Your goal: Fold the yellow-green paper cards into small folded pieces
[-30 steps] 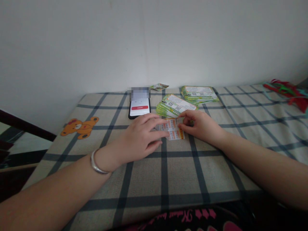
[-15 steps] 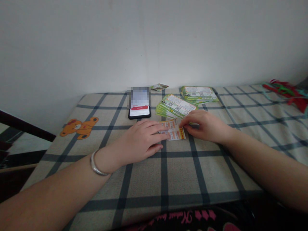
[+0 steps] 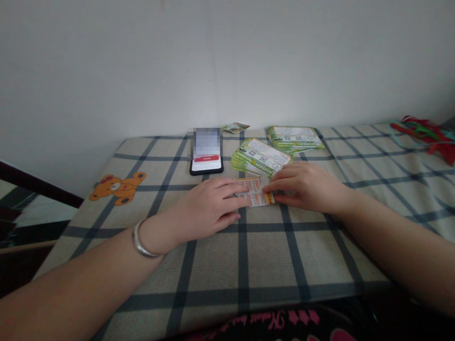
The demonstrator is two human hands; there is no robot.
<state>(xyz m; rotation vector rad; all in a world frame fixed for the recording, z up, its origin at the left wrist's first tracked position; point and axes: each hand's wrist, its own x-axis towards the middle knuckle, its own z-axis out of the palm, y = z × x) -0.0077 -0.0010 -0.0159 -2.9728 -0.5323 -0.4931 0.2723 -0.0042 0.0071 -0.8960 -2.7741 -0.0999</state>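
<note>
A small orange and white card [image 3: 256, 192] lies flat on the checked cloth [image 3: 249, 255]. My left hand [image 3: 208, 206] rests palm down with its fingers stretched out, fingertips pressing the card's left edge. My right hand [image 3: 305, 185] lies on the card's right side, fingers extended and close together on it. A silver bangle [image 3: 142, 241] sits on my left wrist. Just beyond the card is a fanned stack of green cards [image 3: 259, 158], and a second green stack [image 3: 293, 137] lies farther back.
A phone [image 3: 206, 158] with a lit screen lies behind my left hand. A torn green wrapper [image 3: 234, 127] sits by the wall. Red and green cords [image 3: 426, 135] lie at the far right. A bear print [image 3: 117, 187] marks the cloth's left side, near the table edge.
My right hand has lowered from pinching the card's upper corner to lying flatter on its right side. The card settled flat. My left hand barely moved.
</note>
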